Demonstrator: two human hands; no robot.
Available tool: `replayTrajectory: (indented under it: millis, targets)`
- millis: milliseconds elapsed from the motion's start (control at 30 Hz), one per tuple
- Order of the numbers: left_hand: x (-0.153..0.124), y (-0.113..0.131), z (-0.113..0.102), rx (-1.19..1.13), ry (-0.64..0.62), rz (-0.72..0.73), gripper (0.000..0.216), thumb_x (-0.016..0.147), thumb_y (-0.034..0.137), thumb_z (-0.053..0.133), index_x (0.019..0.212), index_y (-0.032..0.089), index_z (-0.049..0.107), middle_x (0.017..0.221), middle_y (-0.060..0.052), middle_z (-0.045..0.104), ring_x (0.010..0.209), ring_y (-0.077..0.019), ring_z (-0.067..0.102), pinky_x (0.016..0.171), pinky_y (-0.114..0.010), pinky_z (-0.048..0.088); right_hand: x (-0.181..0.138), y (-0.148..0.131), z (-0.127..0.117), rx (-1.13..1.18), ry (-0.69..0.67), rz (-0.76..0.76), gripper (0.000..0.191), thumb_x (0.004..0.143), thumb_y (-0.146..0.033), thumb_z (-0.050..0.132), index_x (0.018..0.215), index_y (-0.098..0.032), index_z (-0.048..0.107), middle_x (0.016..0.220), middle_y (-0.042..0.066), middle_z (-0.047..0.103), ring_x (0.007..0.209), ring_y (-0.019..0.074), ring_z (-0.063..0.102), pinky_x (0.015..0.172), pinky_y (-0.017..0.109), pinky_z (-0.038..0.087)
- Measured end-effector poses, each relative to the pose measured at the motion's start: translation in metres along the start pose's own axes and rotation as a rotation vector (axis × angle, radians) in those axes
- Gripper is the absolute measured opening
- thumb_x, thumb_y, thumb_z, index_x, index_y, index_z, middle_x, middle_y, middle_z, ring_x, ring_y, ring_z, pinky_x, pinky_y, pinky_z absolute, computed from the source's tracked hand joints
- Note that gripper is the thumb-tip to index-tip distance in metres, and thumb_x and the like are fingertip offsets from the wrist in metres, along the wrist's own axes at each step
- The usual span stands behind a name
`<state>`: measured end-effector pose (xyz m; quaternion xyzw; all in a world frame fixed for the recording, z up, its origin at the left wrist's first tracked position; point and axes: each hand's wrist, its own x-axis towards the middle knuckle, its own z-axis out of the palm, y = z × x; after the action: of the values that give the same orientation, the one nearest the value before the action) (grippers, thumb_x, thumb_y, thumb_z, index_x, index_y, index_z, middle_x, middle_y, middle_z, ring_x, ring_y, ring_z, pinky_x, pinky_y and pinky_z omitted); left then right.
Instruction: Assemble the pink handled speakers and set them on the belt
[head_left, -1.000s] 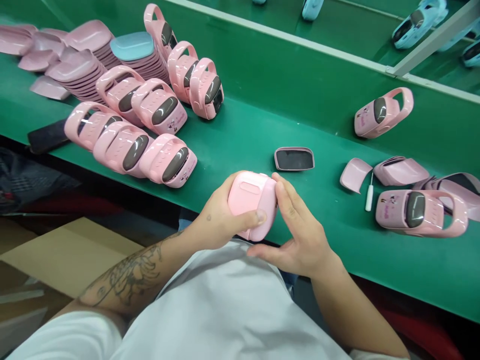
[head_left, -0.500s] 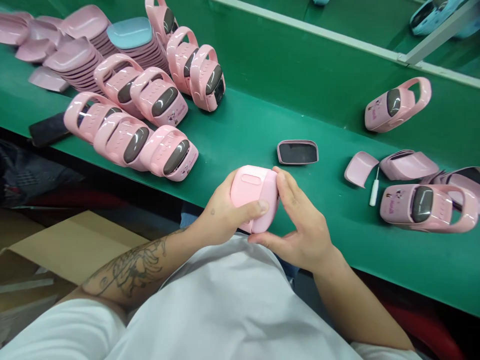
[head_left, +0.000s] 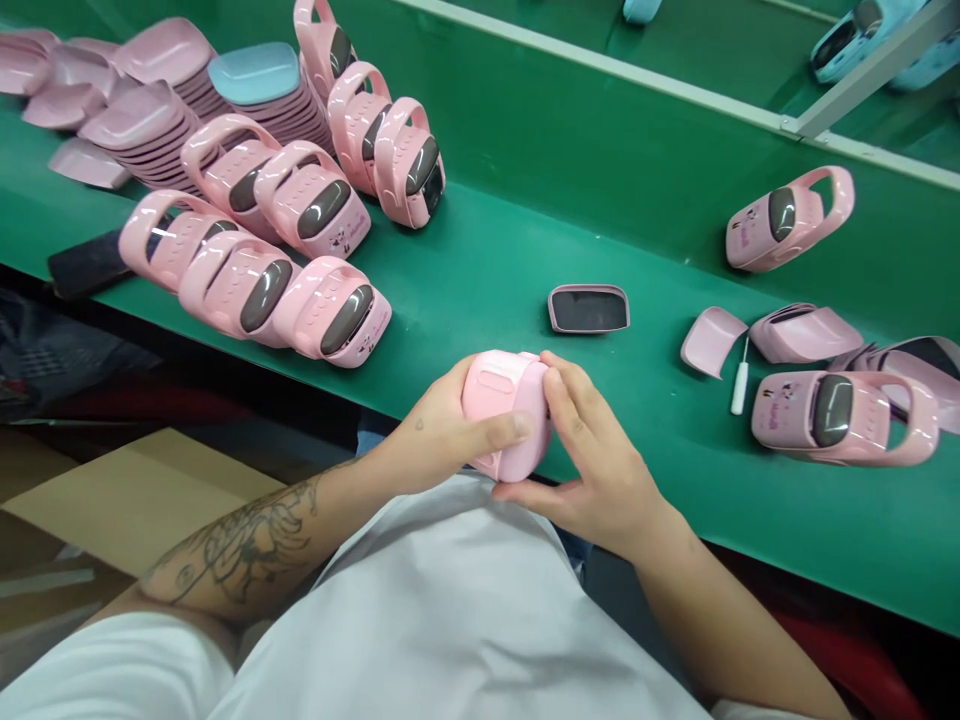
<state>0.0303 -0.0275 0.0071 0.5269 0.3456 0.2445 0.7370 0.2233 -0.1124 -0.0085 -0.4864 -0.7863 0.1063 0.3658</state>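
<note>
A pink plastic casing (head_left: 504, 404) is gripped between both hands at the near edge of the green belt (head_left: 525, 230). My left hand (head_left: 439, 435) wraps it from the left, thumb across its front. From the right, my right hand (head_left: 592, 465) closes on it with the fingers on its top and the thumb underneath. Just beyond the hands a dark lens panel with a pink rim (head_left: 589, 308) lies flat on the belt.
Several finished pink units (head_left: 262, 240) crowd the belt's left side behind stacks of pink shells (head_left: 142, 110), one blue shell (head_left: 253, 72) on top. At right lie more pink units (head_left: 836, 418), loose shells (head_left: 806, 333) and a small white tool (head_left: 739, 385). A cardboard box (head_left: 142, 495) sits below left.
Both hands keep hold of the pink casing. It has turned slightly in the grip, and my right fingers have shifted over its top edge.
</note>
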Motion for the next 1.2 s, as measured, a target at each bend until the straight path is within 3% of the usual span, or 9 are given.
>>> replayTrajectory:
  millis: [200, 333, 700, 900, 1200]
  targets:
    - [-0.008, 0.006, 0.008, 0.032, 0.145, -0.014, 0.082, 0.074, 0.053, 0.093, 0.139, 0.020, 0.055, 0.139, -0.015, 0.070, 0.122, -0.0335, 0.069, 0.096, -0.042, 0.059, 0.001, -0.004, 0.005, -0.023, 0.059, -0.070, 0.115, 0.088, -0.054, 0.082, 0.173, -0.016, 0.014, 0.167, 0.029, 0.040, 0.154, 0.0465, 0.044, 0.115, 0.072, 0.050]
    - [-0.013, 0.002, 0.010, 0.060, 0.175, 0.024, 0.081, 0.075, 0.053, 0.092, 0.140, 0.019, 0.056, 0.137, -0.014, 0.071, 0.122, -0.0329, 0.069, 0.101, -0.044, 0.057, 0.000, -0.007, 0.004, -0.033, 0.072, -0.067, 0.110, 0.088, -0.054, 0.081, 0.172, -0.022, 0.018, 0.165, 0.025, 0.046, 0.149, 0.0470, 0.050, 0.109, 0.071, 0.055]
    - [-0.016, -0.005, 0.010, 0.045, 0.218, 0.071, 0.075, 0.077, 0.051, 0.091, 0.137, 0.018, 0.060, 0.134, -0.013, 0.073, 0.118, -0.0304, 0.070, 0.099, -0.040, 0.057, -0.001, -0.008, 0.002, -0.045, 0.049, -0.092, 0.110, 0.087, -0.055, 0.082, 0.171, -0.016, 0.023, 0.160, 0.030, 0.049, 0.147, 0.0473, 0.052, 0.106, 0.068, 0.057]
    - [0.002, 0.001, 0.011, -0.019, 0.203, 0.002, 0.066, 0.081, 0.054, 0.087, 0.129, 0.015, 0.065, 0.128, -0.014, 0.074, 0.116, -0.0307, 0.070, 0.096, -0.039, 0.056, 0.001, 0.004, 0.011, -0.064, 0.052, -0.002, 0.117, 0.086, -0.065, 0.079, 0.173, -0.023, 0.015, 0.165, 0.025, 0.046, 0.147, 0.0461, 0.052, 0.110, 0.068, 0.054]
    - [0.007, -0.005, 0.018, -0.051, 0.310, -0.048, 0.068, 0.079, 0.056, 0.088, 0.127, 0.015, 0.065, 0.125, -0.013, 0.075, 0.112, -0.0301, 0.071, 0.094, -0.039, 0.056, -0.004, 0.002, 0.013, -0.102, 0.020, 0.124, 0.115, 0.085, -0.069, 0.078, 0.173, -0.029, 0.017, 0.168, 0.019, 0.047, 0.150, 0.0426, 0.052, 0.114, 0.063, 0.054]
